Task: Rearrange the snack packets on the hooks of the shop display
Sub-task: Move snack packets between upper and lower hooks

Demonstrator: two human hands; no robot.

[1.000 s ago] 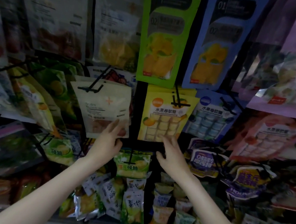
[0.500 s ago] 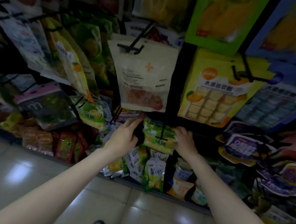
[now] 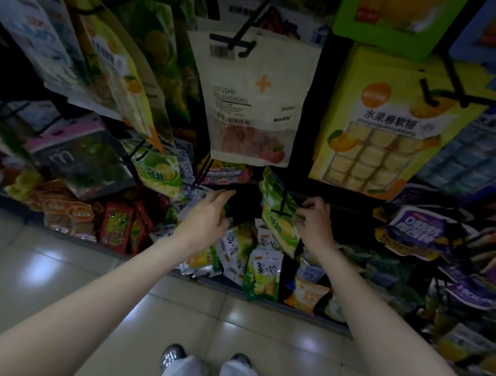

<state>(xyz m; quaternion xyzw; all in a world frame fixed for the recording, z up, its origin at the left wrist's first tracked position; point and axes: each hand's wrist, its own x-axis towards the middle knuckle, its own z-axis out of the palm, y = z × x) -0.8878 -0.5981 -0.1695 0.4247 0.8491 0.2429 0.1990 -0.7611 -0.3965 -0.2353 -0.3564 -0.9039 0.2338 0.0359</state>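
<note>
A small green packet (image 3: 277,218) with a lime picture hangs on a black hook (image 3: 282,211) low in the display. My right hand (image 3: 314,217) pinches its right edge by the hook's tip. My left hand (image 3: 207,217) reaches to the left of it, fingers extended toward a blue-and-white packet (image 3: 192,194) and the dark gap behind; whether it touches anything I cannot tell. Above hang a cream packet with an orange cross (image 3: 254,102) and a yellow packet of fruit sweets (image 3: 381,131).
Many packets hang on hooks all around: a second green lime packet (image 3: 159,172) at left, purple packets (image 3: 413,232) at right. Small packets (image 3: 262,275) fill the bottom shelf. Tiled floor and my shoes (image 3: 207,358) lie below.
My head has tilted down, so the floor and shoes show. Both hands dropped from the cream and yellow packets to the lower row; my right hand took hold of the green packet.
</note>
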